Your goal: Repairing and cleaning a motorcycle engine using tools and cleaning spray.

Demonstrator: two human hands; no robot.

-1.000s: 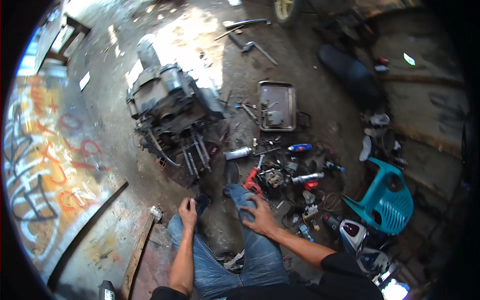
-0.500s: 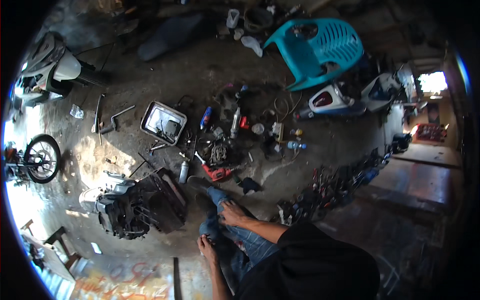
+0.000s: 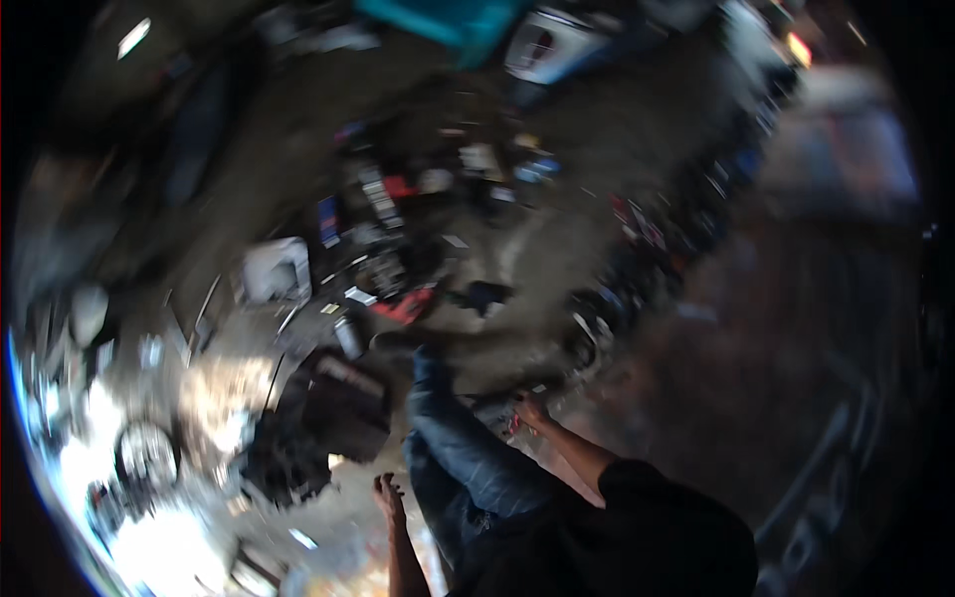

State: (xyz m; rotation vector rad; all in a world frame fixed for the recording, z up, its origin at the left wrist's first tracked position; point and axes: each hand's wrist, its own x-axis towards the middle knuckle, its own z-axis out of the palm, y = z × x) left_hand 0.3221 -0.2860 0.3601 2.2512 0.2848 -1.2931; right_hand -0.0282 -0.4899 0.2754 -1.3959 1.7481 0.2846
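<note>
Motion smears most of the head view. My left hand [image 3: 390, 495] hangs to the left of my legs, its fingers apart and nothing visible in them. Beyond it lies a bulky dark vehicle part [image 3: 343, 408]. To the right of my knees, my right arm reaches out low. My right hand [image 3: 531, 409] is beside a small red thing [image 3: 514, 425]; blur hides whether its fingers touch or hold it. In front of my feet are a red power tool [image 3: 406, 305] and a silver can [image 3: 348, 337].
A pale metal tray [image 3: 277, 271] and a blue can [image 3: 328, 221] stand among loose parts ahead. Dark parts and tools [image 3: 647, 259] line the right side. A teal plastic chair [image 3: 438, 22] shows at the top, a wheel [image 3: 147, 456] at the far left.
My right hand has left my knee and stretched out to the right. My left hand has come away from my leg, to the left and down. The whole view has swung round and blurred.
</note>
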